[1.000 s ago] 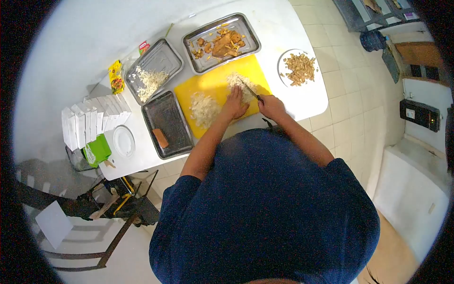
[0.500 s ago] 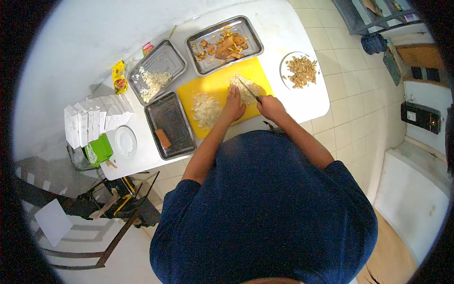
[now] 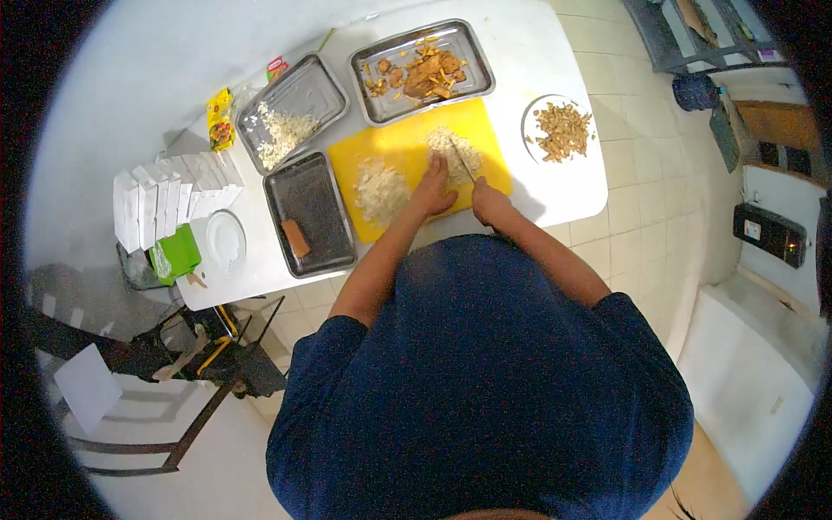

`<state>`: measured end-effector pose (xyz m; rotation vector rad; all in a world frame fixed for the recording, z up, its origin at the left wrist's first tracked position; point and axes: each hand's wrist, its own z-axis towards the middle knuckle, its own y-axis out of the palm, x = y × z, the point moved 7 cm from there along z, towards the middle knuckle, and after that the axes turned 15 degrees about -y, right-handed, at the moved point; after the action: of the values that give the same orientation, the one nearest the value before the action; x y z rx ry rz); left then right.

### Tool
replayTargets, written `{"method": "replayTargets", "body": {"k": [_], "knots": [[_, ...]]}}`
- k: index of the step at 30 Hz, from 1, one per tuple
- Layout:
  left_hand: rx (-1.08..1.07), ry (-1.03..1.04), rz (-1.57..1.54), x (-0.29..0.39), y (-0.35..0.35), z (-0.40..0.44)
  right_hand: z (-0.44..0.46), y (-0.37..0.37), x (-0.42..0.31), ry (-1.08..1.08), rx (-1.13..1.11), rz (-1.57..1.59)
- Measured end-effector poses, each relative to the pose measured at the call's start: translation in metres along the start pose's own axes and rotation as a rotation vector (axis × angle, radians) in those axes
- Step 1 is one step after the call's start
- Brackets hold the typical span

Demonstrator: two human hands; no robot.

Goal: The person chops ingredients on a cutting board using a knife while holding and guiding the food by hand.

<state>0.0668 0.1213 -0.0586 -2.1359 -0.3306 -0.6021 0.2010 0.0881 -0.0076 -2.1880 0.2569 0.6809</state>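
Observation:
My right hand (image 3: 491,203) is closed on the handle of a knife (image 3: 464,162), whose blade lies in a pile of pale chopped food (image 3: 457,149) on a yellow cutting board (image 3: 347,160). Against the left side of that pile rests my left hand (image 3: 434,190), fingers spread; it is too small to tell whether the fingertips press on any pieces. A second pale, chopped pile (image 3: 381,192) lies on the board, left of my left hand.
Beyond the board stands a metal tray (image 3: 365,111) of brown food. To its left are a tray with white pieces (image 3: 252,139) and a dark tray (image 3: 282,192) with a reddish-brown block (image 3: 295,238). A plate (image 3: 530,143) of brown pieces sits right; white boxes (image 3: 126,212) stand left.
The knife has turned to a steeper angle, and my right hand has come down and nearer to my left hand. The whole view has shifted slightly.

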Motion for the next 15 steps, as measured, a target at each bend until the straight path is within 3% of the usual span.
{"method": "replayTargets", "body": {"k": [4,10,15], "knots": [[-0.018,-0.007,0.028,0.000,0.000,-0.005,0.008,0.019,0.003,-0.076,0.141,0.005],[-0.043,-0.001,0.075,0.001,-0.001,0.001,0.012,0.016,0.016,0.029,0.064,0.018],[-0.021,0.008,0.113,-0.005,0.008,0.004,-0.010,-0.038,-0.017,-0.171,0.140,-0.032]]}}
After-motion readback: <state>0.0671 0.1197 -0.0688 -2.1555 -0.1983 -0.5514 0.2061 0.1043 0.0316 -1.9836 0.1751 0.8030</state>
